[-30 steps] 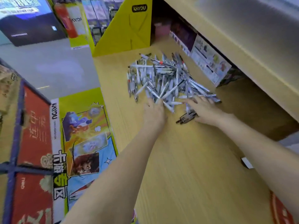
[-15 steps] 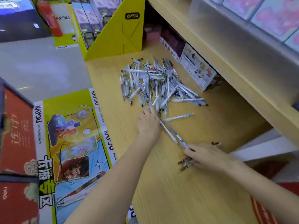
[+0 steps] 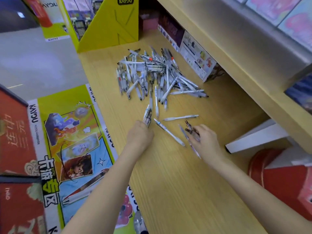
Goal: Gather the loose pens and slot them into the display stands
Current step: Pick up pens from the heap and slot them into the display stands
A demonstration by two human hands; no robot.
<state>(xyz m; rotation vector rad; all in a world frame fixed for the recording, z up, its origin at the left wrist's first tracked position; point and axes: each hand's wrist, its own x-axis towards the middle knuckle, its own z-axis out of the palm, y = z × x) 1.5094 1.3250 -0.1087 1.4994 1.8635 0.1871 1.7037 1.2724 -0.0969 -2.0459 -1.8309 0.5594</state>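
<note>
The left hand (image 3: pixel 140 132) grips a small bundle of pens (image 3: pixel 147 118) near the shelf's (image 3: pixel 168 183) left edge; the right hand (image 3: pixel 205 141) pinches a few darker pens (image 3: pixel 190 130) toward the front right. Between them lie two loose white pens (image 3: pixel 168 133) (one angled, one nearly level). The main pile (image 3: pixel 155 76) sits toward the back, near the yellow display box (image 3: pixel 114 26). Both bundles look loosely held, so further grabbing could spill pens off the left edge.
</note>
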